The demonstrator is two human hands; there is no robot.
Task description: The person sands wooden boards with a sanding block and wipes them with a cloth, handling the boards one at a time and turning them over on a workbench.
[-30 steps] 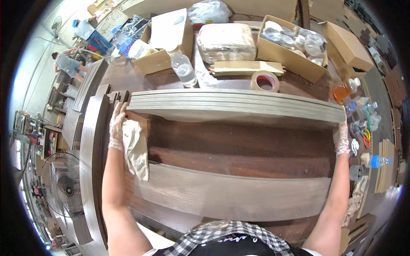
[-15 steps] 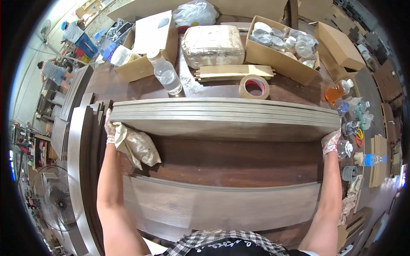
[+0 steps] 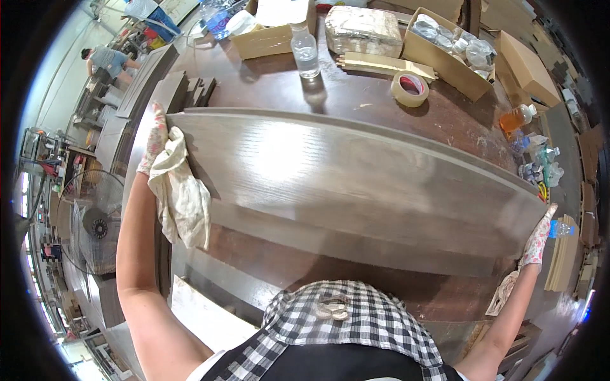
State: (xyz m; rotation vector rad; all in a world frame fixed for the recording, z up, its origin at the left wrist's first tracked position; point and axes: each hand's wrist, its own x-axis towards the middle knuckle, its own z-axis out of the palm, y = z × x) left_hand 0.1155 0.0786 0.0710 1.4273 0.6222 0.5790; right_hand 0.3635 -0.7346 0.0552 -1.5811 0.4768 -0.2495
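Note:
A long grey-brown wood-grain board [image 3: 356, 178] slants across the dark table, its broad face tilted toward me and glossy with light. Along its far edge at least one more layer shows. My left hand [image 3: 154, 140], in a floral-print glove, is closed on the left end. A crumpled off-white cloth [image 3: 181, 197] hangs at that same hand, below the fingers. At the right end, my right hand [image 3: 540, 238], gloved alike, grips the board's edge. Part of the fingers of both hands is hidden behind the board ends.
On the dark brown table [image 3: 254, 82] stand a clear bottle [image 3: 305, 54], a tape roll [image 3: 410, 88], a wrapped block [image 3: 363, 30] and a carton of bagged items [image 3: 445, 57]. An orange-liquid bottle [image 3: 516, 119] is at right. A fan [image 3: 98, 227] stands left; people work at far left.
The board stack has turned from edge-on to show its broad face, and its right end has come nearer me. Both hands moved with it. My view has shifted too.

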